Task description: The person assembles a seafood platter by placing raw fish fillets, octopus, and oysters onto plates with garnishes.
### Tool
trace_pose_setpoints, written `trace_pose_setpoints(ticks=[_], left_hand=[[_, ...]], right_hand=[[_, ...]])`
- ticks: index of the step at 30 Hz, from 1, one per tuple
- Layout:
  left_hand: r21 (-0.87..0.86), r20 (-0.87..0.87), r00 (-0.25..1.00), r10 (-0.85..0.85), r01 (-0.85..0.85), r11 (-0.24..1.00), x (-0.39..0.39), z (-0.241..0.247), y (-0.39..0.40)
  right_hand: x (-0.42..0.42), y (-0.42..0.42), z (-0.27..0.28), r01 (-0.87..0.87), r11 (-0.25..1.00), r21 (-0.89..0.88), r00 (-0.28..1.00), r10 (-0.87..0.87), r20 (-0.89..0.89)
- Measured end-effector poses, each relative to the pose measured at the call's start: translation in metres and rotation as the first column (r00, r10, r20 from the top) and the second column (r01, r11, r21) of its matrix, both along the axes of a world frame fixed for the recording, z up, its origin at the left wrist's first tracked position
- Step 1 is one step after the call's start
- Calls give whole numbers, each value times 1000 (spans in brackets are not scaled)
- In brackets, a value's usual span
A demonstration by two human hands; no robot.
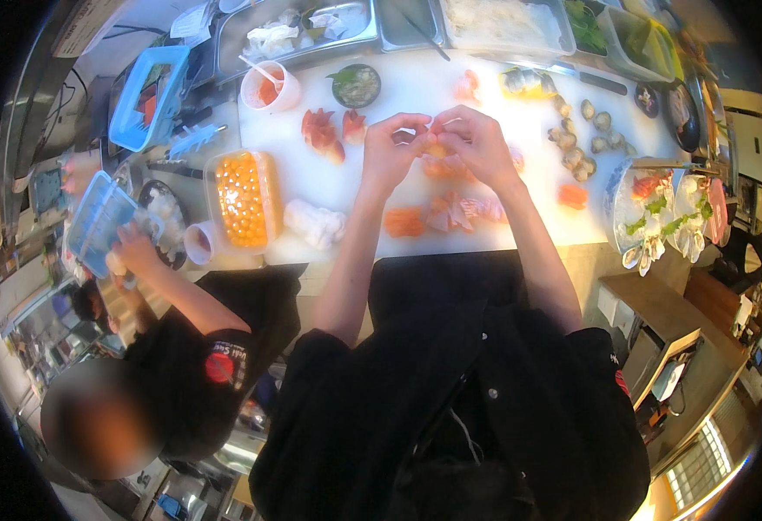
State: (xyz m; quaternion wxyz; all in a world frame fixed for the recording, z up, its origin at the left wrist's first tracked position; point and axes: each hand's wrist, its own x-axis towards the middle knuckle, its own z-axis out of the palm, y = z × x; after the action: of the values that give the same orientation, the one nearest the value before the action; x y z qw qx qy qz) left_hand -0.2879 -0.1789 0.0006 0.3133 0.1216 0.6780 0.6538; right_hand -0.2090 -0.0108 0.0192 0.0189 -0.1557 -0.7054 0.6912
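Observation:
My left hand (391,146) and my right hand (479,146) meet fingertip to fingertip over a white cutting board (342,185). Pinched between them is a small orange-pink piece of food (436,148), mostly covered by the fingers; it looks like fish. Just below lie salmon slices (446,169), partly behind my right hand. Nearer to me are a stack of orange salmon slices (404,222) and a row of paler pink fish slices (456,211). Red-and-white surf clam pieces (321,133) rest left of my left hand.
At left stand a tub of orange balls (244,198), a crumpled white cloth (316,223) and a cup of orange paste (270,88). Shellfish (573,146), a knife (593,79) and an iced seafood platter (641,208) are at right. A co-worker's hand (136,251) touches a blue basket (101,221).

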Motion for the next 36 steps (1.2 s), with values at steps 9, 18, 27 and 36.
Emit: trace_pose_setpoints(ticks=[9,18,27,36], left_hand=[[167,252,931,265,-312,935,32,-5,26],[102,48,996,76,-81,992,54,15,50],[280,-76,996,-51,70,958,166,53,170],[192,-504,857,109,-12,981,250,54,363]], right_hand=[[23,3,-4,356,928,-111,934,-356,25],[62,31,10,330,941,-68,944,-330,12],[192,158,67,147,916,373,988,-116,-104],[246,349,74,105,875,473,985,-26,-170]])
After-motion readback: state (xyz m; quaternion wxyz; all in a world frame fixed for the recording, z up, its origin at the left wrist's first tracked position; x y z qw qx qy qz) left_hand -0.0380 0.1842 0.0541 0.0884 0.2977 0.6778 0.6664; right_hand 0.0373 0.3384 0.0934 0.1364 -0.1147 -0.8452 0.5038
